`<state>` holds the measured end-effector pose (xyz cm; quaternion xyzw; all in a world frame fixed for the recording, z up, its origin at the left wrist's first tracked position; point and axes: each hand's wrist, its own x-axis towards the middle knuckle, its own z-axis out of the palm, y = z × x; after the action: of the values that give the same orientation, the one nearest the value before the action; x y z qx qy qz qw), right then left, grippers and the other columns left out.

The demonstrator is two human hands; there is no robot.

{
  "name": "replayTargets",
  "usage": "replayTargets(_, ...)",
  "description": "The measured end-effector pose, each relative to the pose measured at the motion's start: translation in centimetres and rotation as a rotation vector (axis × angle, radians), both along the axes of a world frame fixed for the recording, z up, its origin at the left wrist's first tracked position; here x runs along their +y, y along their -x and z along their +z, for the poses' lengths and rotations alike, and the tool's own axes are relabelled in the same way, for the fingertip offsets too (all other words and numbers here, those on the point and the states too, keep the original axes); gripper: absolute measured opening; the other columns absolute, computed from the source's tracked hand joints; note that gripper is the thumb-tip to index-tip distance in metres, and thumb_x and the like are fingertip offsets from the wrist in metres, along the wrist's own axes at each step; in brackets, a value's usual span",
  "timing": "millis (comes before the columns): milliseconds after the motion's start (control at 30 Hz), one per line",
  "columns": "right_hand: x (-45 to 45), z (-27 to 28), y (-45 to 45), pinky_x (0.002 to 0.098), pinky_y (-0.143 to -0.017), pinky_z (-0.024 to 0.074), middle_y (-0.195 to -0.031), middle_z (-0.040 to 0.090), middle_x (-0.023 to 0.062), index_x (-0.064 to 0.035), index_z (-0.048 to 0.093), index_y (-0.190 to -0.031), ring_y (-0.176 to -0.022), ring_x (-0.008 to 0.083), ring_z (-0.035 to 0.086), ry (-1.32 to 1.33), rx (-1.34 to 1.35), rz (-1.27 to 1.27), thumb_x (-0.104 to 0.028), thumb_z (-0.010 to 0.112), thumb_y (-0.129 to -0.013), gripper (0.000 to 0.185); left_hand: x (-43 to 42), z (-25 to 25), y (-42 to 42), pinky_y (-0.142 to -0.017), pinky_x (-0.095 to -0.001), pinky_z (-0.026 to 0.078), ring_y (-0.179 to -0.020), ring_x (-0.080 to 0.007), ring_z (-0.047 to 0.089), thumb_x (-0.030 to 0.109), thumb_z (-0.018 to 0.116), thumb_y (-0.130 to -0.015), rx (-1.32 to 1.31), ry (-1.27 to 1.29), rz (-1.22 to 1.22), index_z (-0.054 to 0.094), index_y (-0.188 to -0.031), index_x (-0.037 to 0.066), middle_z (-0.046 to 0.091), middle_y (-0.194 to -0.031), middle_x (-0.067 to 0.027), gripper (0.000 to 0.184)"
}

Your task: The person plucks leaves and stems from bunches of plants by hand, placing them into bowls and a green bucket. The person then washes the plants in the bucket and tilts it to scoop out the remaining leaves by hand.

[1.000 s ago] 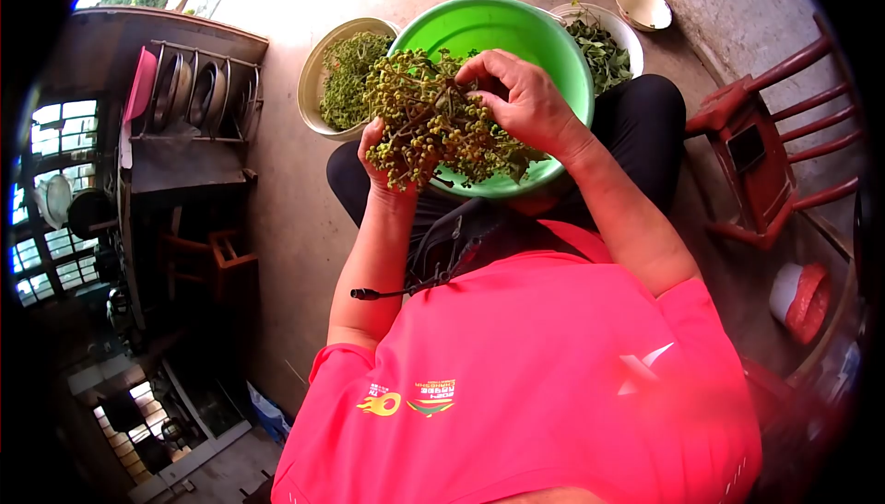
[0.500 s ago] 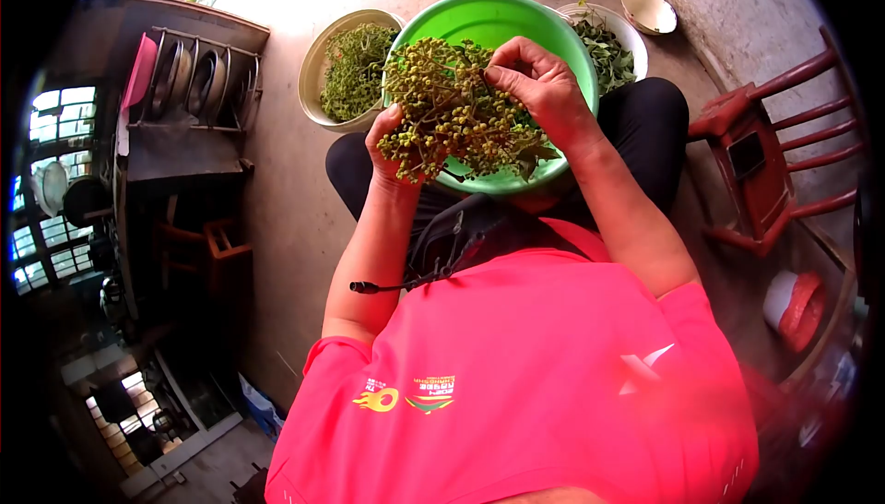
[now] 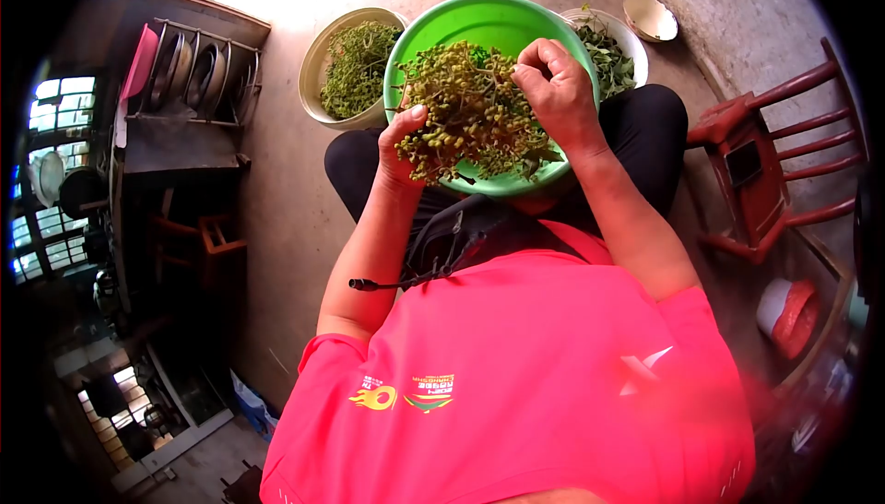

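- Left hand (image 3: 402, 152): grip closed around the left side of a bunch of berry-bearing stems (image 3: 466, 117); thumb lies against the outer berries.
- Right hand (image 3: 564, 98): thumb and forefinger brought together at the bunch's upper right edge, other fingers curled; whether a stem lies between the fingertips cannot be told.
- Bunch position: held over the near part of the green basin (image 3: 493, 17), which sits between the person's legs (image 3: 643, 135). Berries are green to yellowish brown; some leaves show at the lower right of the bunch.
- Left of the green basin: cream basin (image 3: 311, 75) on the floor (image 3: 286, 190), containing green stem clusters (image 3: 355, 66).
- Right of the green basin: white basin (image 3: 638, 47), containing green leaves (image 3: 604, 57).
- Beyond the white basin: small bowl (image 3: 650, 17), near the wall (image 3: 737, 24).
- Far right: reddish-brown wooden chair (image 3: 754, 190).
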<state>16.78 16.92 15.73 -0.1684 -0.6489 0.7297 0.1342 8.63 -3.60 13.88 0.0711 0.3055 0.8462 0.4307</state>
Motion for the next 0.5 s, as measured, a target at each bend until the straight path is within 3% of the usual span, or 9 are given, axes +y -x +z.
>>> replayTargets(67, 0.0, 0.0, -0.1, 0.0275, -0.055, 0.0418, -0.071, 0.056, -0.0023, -0.0056, 0.054, -0.066, -0.060, 0.0096, 0.053, -0.814, 0.145, -0.292, -0.013, 0.058, -0.080, 0.016, -0.3, 0.1, 0.1, -0.087, -0.0461, 0.051, -0.103, -0.0326, 0.058, 0.018, 0.056, -0.080, -0.026, -0.033, 0.063, 0.038, -0.131, 0.001, 0.055, -0.118, -0.0194, 0.057)
replayTargets(133, 1.3, -0.7, 0.1, 0.0271, -0.053, 0.0410, -0.071, 0.056, -0.0015, -0.0056, 0.054, -0.069, -0.061, 0.0093, 0.053, -0.833, 0.187, -0.277, -0.014, 0.057, -0.081, 0.016, -0.8, 0.3, 0.6, -0.088, -0.0473, 0.050, -0.104, -0.0336, 0.058, 0.021, 0.052, -0.081, 0.026, -0.086, 0.072, 0.039, -0.131, 0.001, 0.055, -0.119, -0.0199, 0.055)
replayTargets(233, 2.5, 0.4, 0.2, 0.0214, -0.047, 0.0394, -0.073, 0.058, 0.0006, -0.0063, 0.055, -0.082, -0.056, 0.0063, 0.051, 0.130, 0.166, 0.098, -0.014, 0.053, -0.085, 0.009, -1.7, 0.1, 1.4, -0.088, -0.0485, 0.050, -0.104, -0.0342, 0.058, 0.023, 0.051, -0.081, 0.037, -0.075, 0.051, 0.040, -0.129, -0.001, 0.056, -0.118, -0.0210, 0.055)
replayTargets(333, 2.1, 3.5, 0.6, 0.0165, -0.049, 0.0351, -0.075, 0.055, -0.0001, -0.0076, 0.055, -0.090, -0.056, 0.0030, 0.047, 0.365, 0.221, 0.241, -0.012, 0.047, -0.088, 0.010, -1.3, 0.4, 1.3, -0.088, -0.0490, 0.049, -0.105, -0.0351, 0.057, 0.022, 0.052, -0.080, 0.010, -0.111, 0.004, 0.038, -0.131, -0.001, 0.054, -0.120, -0.0213, 0.058)
replayTargets(400, 2.0, 4.1, 1.5, 0.0161, -0.048, 0.0341, -0.075, 0.055, 0.0002, -0.0063, 0.058, -0.093, -0.056, 0.0025, 0.046, 0.323, 0.255, 0.279, -0.011, 0.046, -0.088, 0.014, -0.7, 1.0, 0.9, -0.090, -0.0490, 0.049, -0.107, -0.0356, 0.056, 0.022, 0.055, -0.077, -0.023, -0.114, 0.012, 0.036, -0.132, 0.000, 0.053, -0.121, -0.0215, 0.062)
replayTargets(467, 2.2, 5.3, 2.2, 0.0161, -0.048, 0.0344, -0.073, 0.054, -0.0007, -0.0044, 0.060, -0.098, -0.056, 0.0027, 0.045, 0.196, 0.164, 0.501, -0.009, 0.046, -0.087, 0.018, -0.3, 1.7, 0.4, -0.090, -0.0488, 0.049, -0.107, -0.0356, 0.056, 0.021, 0.057, -0.075, 0.011, -0.082, -0.013, 0.034, -0.133, 0.000, 0.052, -0.122, -0.0215, 0.066)
replayTargets(500, 2.1, 5.6, 2.7, 0.0179, -0.049, 0.0348, -0.070, 0.054, -0.0025, -0.0024, 0.062, -0.095, -0.057, 0.0021, 0.044, 0.090, 0.110, 0.548, -0.011, 0.051, -0.087, 0.016, -0.3, 1.7, 0.4, -0.090, -0.0478, 0.049, -0.106, -0.0347, 0.057, 0.020, 0.058, -0.073, 0.025, -0.047, 0.002, 0.035, -0.132, -0.001, 0.053, -0.120, -0.0216, 0.066)
